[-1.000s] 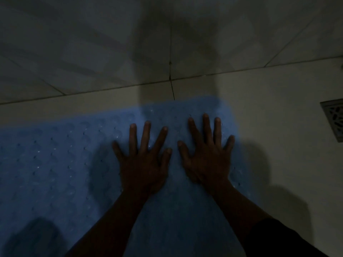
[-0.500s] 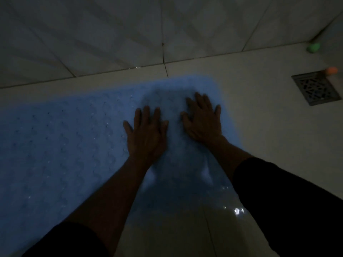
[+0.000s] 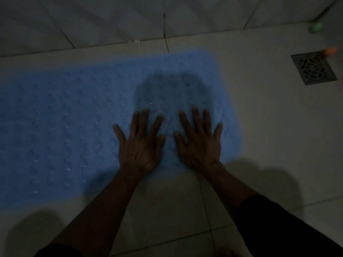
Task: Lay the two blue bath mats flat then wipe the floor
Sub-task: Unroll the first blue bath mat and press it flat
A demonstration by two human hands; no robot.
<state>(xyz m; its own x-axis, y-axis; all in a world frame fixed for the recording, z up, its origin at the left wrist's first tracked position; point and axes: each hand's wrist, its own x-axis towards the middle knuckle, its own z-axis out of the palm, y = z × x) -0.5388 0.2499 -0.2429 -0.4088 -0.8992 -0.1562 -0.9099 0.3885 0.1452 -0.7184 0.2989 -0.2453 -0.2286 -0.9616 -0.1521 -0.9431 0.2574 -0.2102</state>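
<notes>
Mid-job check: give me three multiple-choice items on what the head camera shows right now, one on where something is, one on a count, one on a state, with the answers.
1. Where is the floor drain?
A. Under the mat
B. On bare floor to the right of the mat
C. Between the two hands

2. How many blue bath mats are in view?
A. One
B. Two
C. Three

3. How do the hands lie?
A. Both curled round the mat's edge
B. One lifted clear
C. Both flat, fingers spread, on the mat

Answers:
1 B: the drain sits in tile to the right of the blue bath mat.
2 A: only one mat shows.
3 C: the left hand and right hand press palm-down near its right end.
</notes>
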